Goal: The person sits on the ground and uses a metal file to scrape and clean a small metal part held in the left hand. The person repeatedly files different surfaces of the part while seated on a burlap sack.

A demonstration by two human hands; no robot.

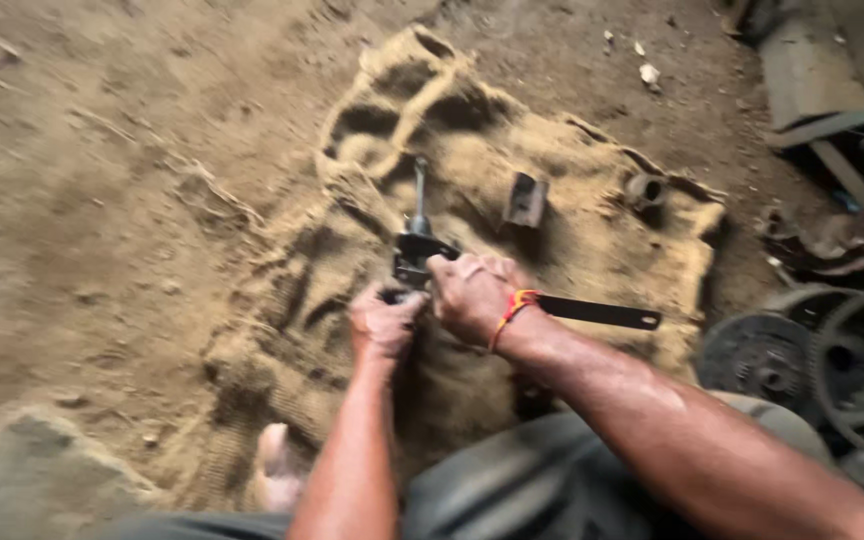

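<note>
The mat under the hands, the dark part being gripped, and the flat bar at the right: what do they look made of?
The mat looks like coarse woven jute sacking: tan, rumpled, with a visible weave. The dark part, held by both the left hand and right hand, seems greasy dull metal, probably steel. The flat bar looks like blackened metal with a hole near its end.

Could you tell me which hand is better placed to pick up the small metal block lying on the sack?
The right hand, probably. It grips the dark metal part nearer to the small metal block, which lies up and to the right on the burlap sack. The left hand sits lower and farther away.
</note>
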